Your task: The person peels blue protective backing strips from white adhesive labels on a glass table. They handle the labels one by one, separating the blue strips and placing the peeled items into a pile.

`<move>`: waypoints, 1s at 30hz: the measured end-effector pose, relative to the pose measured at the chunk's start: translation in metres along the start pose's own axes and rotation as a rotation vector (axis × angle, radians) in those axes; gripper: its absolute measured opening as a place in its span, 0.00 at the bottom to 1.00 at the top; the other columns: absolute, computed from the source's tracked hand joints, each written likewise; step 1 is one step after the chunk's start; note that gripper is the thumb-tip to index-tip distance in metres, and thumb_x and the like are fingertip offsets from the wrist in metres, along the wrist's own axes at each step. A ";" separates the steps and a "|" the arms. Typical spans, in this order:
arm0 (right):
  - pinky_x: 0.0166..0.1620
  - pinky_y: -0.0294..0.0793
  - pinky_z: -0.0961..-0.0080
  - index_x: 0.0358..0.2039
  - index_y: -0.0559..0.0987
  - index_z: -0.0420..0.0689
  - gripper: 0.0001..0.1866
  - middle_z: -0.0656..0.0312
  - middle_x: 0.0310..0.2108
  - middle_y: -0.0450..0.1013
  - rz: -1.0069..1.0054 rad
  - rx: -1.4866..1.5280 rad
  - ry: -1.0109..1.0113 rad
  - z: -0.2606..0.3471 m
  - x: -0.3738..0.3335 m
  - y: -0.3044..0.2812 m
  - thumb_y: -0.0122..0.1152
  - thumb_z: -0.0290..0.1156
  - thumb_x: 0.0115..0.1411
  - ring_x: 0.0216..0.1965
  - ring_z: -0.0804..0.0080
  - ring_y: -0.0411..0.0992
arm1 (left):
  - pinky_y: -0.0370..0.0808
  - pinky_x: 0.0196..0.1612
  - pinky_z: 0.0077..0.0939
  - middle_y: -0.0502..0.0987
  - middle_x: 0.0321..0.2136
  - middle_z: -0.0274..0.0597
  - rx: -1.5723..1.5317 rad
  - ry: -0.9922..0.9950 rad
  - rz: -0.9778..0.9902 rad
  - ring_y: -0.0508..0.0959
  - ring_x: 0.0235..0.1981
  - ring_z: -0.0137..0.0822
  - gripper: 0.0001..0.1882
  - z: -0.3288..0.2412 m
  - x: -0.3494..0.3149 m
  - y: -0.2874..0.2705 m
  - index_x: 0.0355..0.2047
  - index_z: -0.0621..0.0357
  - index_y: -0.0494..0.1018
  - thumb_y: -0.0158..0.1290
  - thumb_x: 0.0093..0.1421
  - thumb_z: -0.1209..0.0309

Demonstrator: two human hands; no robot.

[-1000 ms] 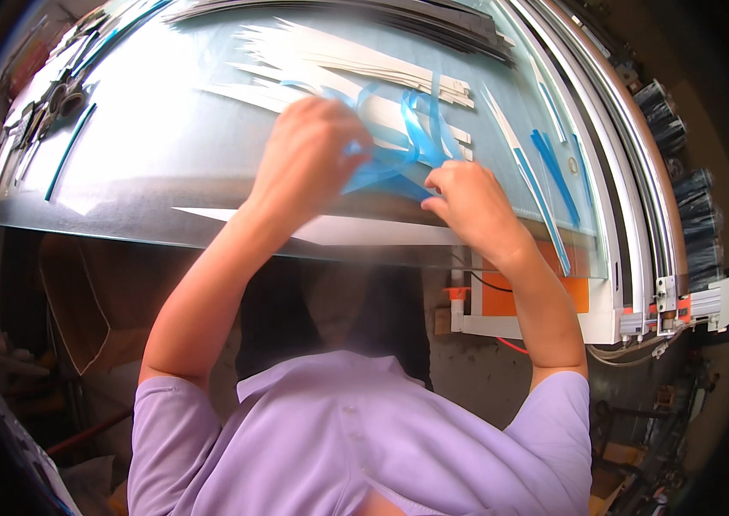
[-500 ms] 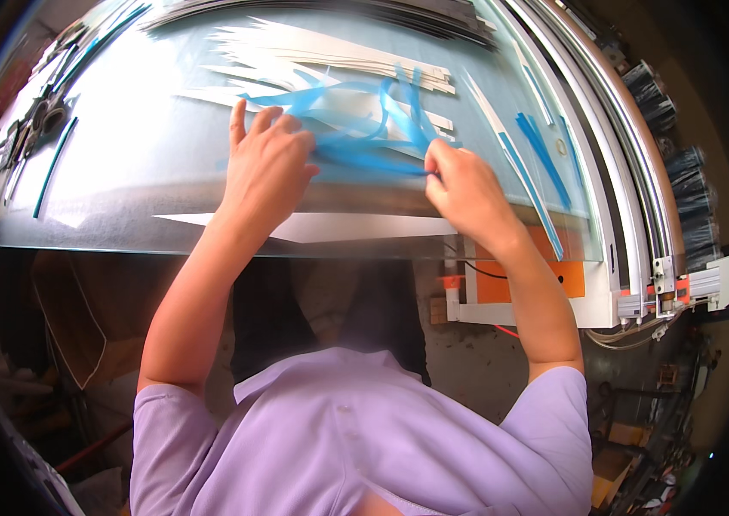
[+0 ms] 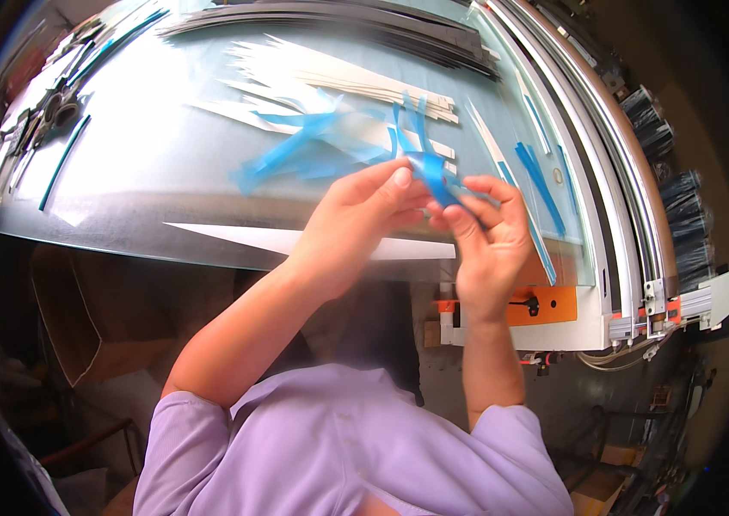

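Several thin blue plastic strips (image 3: 295,150) form a loose tangle, smeared by motion, above the table's near half. Their ends come together in a folded bunch (image 3: 430,172) between my hands. My left hand (image 3: 360,211) pinches that bunch from its left side with thumb and fingers. On the other side, my right hand (image 3: 493,236) has its fingers curled around the lower end of the bunch, its thumb pressed in. Beneath the tangle lie fanned white pointed strips (image 3: 356,73). A long white sliver (image 3: 313,241) rests along the table's near edge, below my left hand.
The glass-topped table (image 3: 149,198) has a stack of dark strips (image 3: 347,24) at its far side. Scissors (image 3: 63,105) lie among narrow pieces at the left. Blue strips (image 3: 541,185) lie near the right edge, beside a metal rail (image 3: 639,172). An orange panel (image 3: 553,305) sits below.
My left hand has moved right and nearer, joining my right hand at the strips. The strips were stretched loosely between the hands; now their ends are folded together in the fingers.
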State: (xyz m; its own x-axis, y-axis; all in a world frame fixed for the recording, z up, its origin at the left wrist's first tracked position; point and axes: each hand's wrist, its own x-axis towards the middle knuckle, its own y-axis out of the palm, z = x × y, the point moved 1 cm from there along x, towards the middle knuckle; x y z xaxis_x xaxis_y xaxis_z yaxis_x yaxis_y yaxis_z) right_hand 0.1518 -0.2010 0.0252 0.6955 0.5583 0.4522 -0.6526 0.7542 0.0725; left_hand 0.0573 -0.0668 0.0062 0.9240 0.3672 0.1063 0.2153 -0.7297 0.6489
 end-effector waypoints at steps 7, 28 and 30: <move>0.35 0.77 0.79 0.36 0.76 0.35 0.03 0.54 0.29 0.82 0.026 -0.062 0.234 -0.021 -0.024 0.008 0.60 0.21 0.67 0.28 0.76 0.78 | 0.75 0.59 0.32 0.81 0.50 0.49 0.012 0.078 -0.119 0.81 0.53 0.37 0.26 -0.005 -0.005 0.001 0.67 0.63 0.65 0.54 0.70 0.75; 0.29 0.64 0.83 0.35 0.82 0.39 0.06 0.71 0.20 0.70 0.532 -0.456 -0.163 0.037 0.112 0.021 0.68 0.28 0.63 0.24 0.85 0.63 | 0.75 0.46 0.21 0.83 0.34 0.34 0.765 0.339 -0.008 0.79 0.37 0.23 0.09 -0.067 0.030 -0.017 0.41 0.65 0.83 0.60 0.67 0.71; 0.30 0.67 0.83 0.41 0.82 0.40 0.09 0.70 0.22 0.73 0.449 -0.279 -0.091 0.034 0.117 0.031 0.68 0.29 0.63 0.25 0.85 0.66 | 0.76 0.44 0.21 0.83 0.32 0.34 0.670 0.239 -0.117 0.79 0.36 0.24 0.07 -0.063 0.034 -0.026 0.41 0.64 0.82 0.62 0.66 0.73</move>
State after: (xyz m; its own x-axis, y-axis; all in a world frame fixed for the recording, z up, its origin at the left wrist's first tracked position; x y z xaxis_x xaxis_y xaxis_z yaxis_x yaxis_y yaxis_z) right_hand 0.2026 -0.1245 0.1102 0.3292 0.8245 0.4602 -0.7670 0.5178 -0.3789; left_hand 0.0636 0.0008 0.0405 0.8053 0.5249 0.2756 0.5272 -0.8467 0.0722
